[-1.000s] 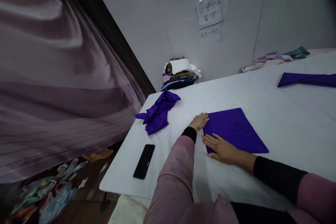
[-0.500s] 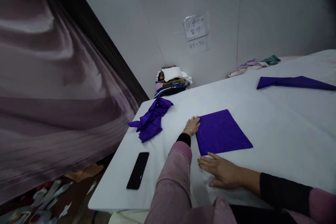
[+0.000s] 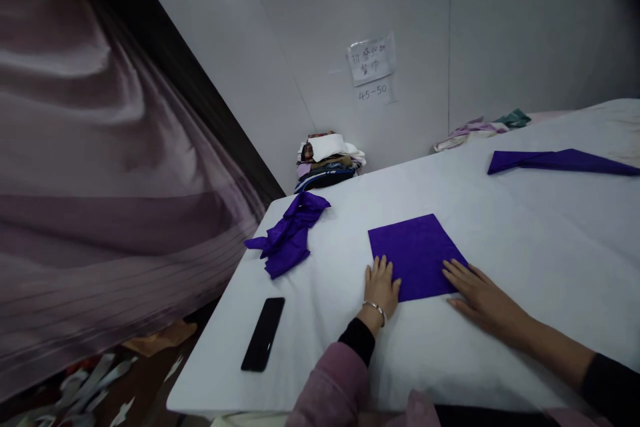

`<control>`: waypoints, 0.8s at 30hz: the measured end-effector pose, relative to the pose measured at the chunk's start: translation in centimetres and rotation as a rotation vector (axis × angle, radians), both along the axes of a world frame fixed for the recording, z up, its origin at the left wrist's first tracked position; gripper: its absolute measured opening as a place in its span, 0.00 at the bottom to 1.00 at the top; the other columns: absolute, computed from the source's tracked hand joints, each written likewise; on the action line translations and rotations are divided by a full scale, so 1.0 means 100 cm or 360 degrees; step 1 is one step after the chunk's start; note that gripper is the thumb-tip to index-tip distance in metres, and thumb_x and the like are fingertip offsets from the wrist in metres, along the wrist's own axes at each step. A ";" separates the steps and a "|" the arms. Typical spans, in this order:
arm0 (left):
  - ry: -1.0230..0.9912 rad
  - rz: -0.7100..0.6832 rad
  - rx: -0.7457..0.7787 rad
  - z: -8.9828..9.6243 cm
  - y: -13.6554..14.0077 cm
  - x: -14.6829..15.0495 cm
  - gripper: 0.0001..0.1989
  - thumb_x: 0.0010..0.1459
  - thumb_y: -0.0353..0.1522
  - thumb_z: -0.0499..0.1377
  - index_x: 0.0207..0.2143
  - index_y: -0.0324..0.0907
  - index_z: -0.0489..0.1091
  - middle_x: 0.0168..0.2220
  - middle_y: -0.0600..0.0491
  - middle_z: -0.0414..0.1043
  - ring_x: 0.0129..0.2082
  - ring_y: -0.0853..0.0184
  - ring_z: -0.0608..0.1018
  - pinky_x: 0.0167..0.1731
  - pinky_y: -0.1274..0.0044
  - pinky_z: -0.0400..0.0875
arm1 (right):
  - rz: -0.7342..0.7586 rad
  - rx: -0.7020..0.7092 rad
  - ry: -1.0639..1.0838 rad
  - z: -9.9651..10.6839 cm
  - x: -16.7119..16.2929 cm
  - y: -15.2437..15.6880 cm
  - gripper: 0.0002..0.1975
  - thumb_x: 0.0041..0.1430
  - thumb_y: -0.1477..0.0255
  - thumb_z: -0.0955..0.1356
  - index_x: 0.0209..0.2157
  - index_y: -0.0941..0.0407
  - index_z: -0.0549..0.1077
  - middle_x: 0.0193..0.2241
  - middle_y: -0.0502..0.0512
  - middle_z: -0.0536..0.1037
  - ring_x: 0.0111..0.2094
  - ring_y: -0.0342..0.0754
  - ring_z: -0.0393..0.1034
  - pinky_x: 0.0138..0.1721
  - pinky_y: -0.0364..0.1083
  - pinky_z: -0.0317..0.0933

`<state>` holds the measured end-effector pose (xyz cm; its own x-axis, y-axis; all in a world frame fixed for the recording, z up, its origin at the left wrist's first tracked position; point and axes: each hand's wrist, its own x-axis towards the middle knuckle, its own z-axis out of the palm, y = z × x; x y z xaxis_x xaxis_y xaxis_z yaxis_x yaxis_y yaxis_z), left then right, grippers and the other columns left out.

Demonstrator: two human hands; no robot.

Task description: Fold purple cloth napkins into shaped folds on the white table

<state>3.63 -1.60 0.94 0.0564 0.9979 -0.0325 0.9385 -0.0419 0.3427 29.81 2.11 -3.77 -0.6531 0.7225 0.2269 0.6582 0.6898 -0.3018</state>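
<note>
A folded purple cloth (image 3: 413, 257) lies flat on the white-covered table (image 3: 330, 320) in front of me. My left hand (image 3: 383, 287), with a bracelet at the wrist, rests open on the cloth's near left corner. On its right corner lies my right hand (image 3: 475, 297), palm down with the fingers stretched out. Both hands cover the corners beneath them. To the left is a crumpled purple cloth (image 3: 290, 233), apart from either hand.
A black phone (image 3: 263, 333) lies near the table's left edge. Folded fabrics (image 3: 330, 163) are stacked by the wall. Another purple cloth (image 3: 560, 160), long and narrow, lies far right. A pink curtain (image 3: 110, 200) hangs at left, and a paper sign (image 3: 371, 60) is on the wall.
My left hand has moved nearer along the cloth's left side to its near corner. My right hand has slid rightward from the near left corner to the right corner.
</note>
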 end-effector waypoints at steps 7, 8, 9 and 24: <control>-0.0017 0.0322 0.0101 -0.002 -0.032 -0.001 0.23 0.61 0.33 0.49 0.58 0.39 0.60 0.63 0.48 0.55 0.63 0.59 0.56 0.62 0.65 0.48 | -0.0012 0.0041 -0.0076 -0.020 0.012 -0.001 0.32 0.61 0.52 0.58 0.62 0.54 0.57 0.62 0.57 0.55 0.63 0.57 0.46 0.61 0.62 0.44; -0.0018 0.0385 0.0143 -0.002 -0.034 -0.002 0.22 0.60 0.32 0.50 0.58 0.39 0.61 0.62 0.47 0.57 0.61 0.59 0.58 0.61 0.66 0.50 | -0.0024 0.0040 -0.0080 -0.021 0.014 -0.002 0.32 0.61 0.52 0.58 0.62 0.55 0.58 0.62 0.57 0.55 0.63 0.57 0.46 0.61 0.63 0.44; -0.0017 0.0444 0.0189 -0.001 -0.035 -0.002 0.22 0.59 0.32 0.52 0.57 0.39 0.62 0.60 0.46 0.60 0.60 0.59 0.60 0.60 0.67 0.52 | -0.0035 0.0037 -0.0080 -0.022 0.016 -0.003 0.32 0.61 0.52 0.59 0.61 0.55 0.59 0.62 0.57 0.56 0.63 0.57 0.47 0.61 0.63 0.44; -0.0112 0.0720 0.0250 0.000 -0.009 -0.005 0.09 0.58 0.30 0.55 0.41 0.37 0.69 0.41 0.46 0.72 0.45 0.62 0.72 0.47 0.73 0.63 | -0.0201 -0.0168 0.0326 -0.016 0.028 -0.011 0.29 0.62 0.56 0.60 0.62 0.52 0.57 0.63 0.58 0.55 0.63 0.55 0.46 0.61 0.60 0.46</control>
<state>3.14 -2.54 0.89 -0.3875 0.9154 0.1089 0.8493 0.3085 0.4284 32.56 1.00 -5.33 -0.5042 0.8222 0.2642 0.6549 0.5634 -0.5036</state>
